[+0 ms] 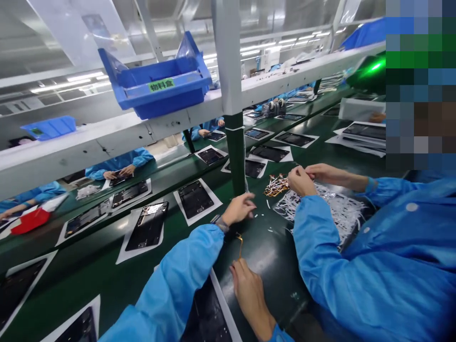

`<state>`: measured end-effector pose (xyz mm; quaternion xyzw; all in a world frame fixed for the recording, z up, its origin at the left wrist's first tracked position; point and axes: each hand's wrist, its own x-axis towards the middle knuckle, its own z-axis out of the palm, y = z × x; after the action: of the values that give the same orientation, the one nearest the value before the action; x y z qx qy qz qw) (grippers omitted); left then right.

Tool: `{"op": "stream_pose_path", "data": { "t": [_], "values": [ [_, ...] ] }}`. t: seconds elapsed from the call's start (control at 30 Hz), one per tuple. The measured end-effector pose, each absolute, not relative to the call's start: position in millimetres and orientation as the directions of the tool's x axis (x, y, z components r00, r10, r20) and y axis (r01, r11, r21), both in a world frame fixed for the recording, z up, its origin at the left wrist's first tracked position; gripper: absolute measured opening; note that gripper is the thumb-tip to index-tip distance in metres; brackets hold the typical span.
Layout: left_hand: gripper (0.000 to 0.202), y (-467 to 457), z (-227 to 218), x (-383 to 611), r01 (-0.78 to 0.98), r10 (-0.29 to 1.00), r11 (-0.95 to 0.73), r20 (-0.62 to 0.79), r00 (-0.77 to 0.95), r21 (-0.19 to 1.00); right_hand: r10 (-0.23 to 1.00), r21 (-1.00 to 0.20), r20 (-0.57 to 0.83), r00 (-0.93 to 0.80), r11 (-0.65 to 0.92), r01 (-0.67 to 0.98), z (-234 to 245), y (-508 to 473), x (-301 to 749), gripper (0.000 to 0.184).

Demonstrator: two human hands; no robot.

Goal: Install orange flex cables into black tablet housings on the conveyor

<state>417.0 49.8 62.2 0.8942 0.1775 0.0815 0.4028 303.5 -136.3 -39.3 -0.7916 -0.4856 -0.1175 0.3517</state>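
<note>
Head view: thin, bent amber ribbon [241,248], pinched in my right hand [250,290], extends toward my left hand [238,210], whose fingers curl loosely apart.

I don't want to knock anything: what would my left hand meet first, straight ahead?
Likely the white strips, or loose bits before them if your left hand is low; depth's unclear.

The glossy dark green table [274,261] bears rows of white sheets [211,208], most with a black tablet housing [194,198] on top. Toward its right lie a small tangle of orange-and-white flex cables [276,184], a broad heap of white strips [344,206] and a few white scraps [270,231]. Above, a scuffed white shelf [171,121] carries a large blue bin [164,90] and a smaller blue tray [50,127].
</note>
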Motion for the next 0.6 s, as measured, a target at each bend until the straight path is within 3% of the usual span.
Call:
{"op": "stream_pose_path", "data": {
  "t": [0.1,0.23,0.33,0.43,0.5,0.6],
  "values": [
    [0.06,27,70,452,0.184,0.29,-0.597,-0.004,0.957,0.781,0.682,-0.456,0.521,0.513,-0.286,0.843,-38,-135,304,0.037],
    [0.037,19,75,438,0.172,0.257,-0.583,-0.021,0.966,0.794,0.629,-0.564,0.53,0.568,-0.238,0.79,-31,-139,306,0.031],
    [0.026,22,79,375,0.113,0.145,-0.535,-0.04,0.989,0.837,0.568,-0.7,0.547,0.615,-0.093,0.708,-17,-149,310,0.026],
    [0.048,18,84,291,0.052,0.009,-0.312,-0.051,0.999,0.949,0.546,-0.82,0.496,0.675,0.039,0.571,6,-157,315,0.021],
    [0.052,10,84,240,0.092,0.035,-0.106,-0.089,0.995,0.99,0.57,-0.888,0.398,0.719,0.043,0.458,23,-156,319,0.022],
    [0.064,-5,78,182,0.151,0.202,0.081,-0.165,0.965,0.985,0.705,-0.952,0.231,0.671,0.021,0.306,46,-138,324,0.033]
  ]
}}
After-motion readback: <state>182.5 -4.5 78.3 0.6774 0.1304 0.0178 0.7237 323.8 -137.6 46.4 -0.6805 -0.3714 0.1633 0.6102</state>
